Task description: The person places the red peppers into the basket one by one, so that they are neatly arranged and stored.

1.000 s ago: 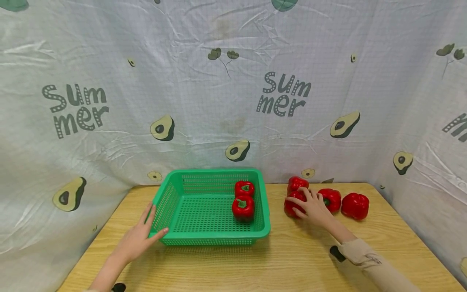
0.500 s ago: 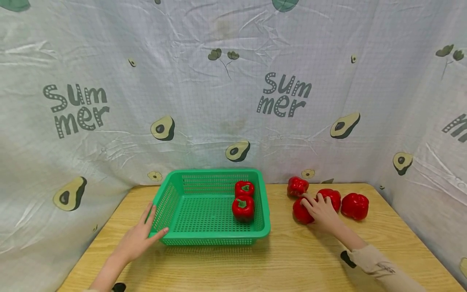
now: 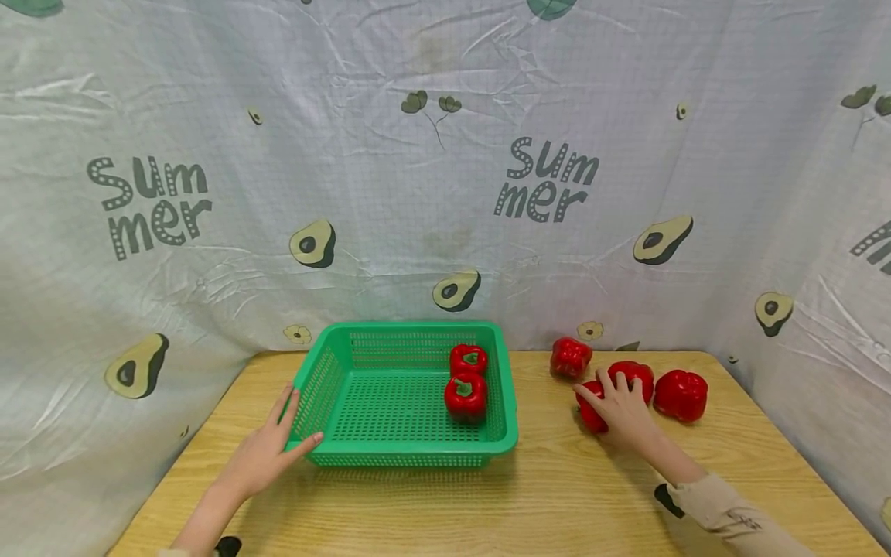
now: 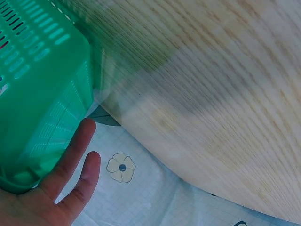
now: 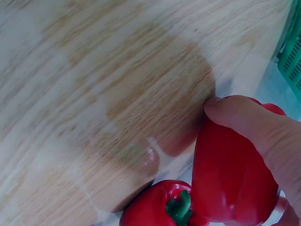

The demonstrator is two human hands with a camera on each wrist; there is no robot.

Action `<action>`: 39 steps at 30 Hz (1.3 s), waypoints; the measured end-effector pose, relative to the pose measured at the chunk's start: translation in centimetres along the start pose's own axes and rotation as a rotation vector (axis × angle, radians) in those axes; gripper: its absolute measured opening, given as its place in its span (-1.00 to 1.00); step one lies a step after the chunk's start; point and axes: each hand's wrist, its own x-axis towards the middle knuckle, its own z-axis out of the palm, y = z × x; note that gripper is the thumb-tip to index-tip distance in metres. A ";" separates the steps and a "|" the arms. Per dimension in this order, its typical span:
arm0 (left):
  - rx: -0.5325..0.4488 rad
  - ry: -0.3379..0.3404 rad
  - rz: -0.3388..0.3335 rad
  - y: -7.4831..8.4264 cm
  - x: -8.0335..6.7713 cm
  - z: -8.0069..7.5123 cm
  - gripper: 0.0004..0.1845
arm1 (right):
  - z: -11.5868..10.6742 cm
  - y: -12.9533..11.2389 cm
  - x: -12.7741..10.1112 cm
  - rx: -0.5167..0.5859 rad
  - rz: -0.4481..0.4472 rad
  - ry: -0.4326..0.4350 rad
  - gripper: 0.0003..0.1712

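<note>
A green plastic basket [image 3: 411, 329] stands mid-table with two red peppers [image 3: 465, 396] lying by its right wall. My left hand [image 3: 277, 442] rests at its front left corner, with straight fingers [image 4: 70, 160] along the basket wall [image 4: 42, 94] and the thumb on the front. To the right of the basket, my right hand [image 3: 621, 408] grips a red pepper [image 3: 588, 415] on the table. The thumb [image 5: 249, 123] is curled over this pepper [image 5: 230, 179]. Another pepper [image 5: 160, 206] with a green stem lies right next to it.
Three loose red peppers lie near my right hand: one at the back [image 3: 571, 357], one behind the fingers [image 3: 639, 375], one further right [image 3: 681, 394]. A printed cloth [image 3: 445, 193] hangs behind and beside the wooden table [image 3: 487, 503].
My right hand has slid the gripped pepper to the right and a little nearer, away from the back pepper. The left hand and the basket have stayed in place.
</note>
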 end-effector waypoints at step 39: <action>-0.001 0.024 0.017 0.1 -0.2 -0.1 -0.06 | -4.7 -1.7 3.3 0.172 0.016 0.212 -0.08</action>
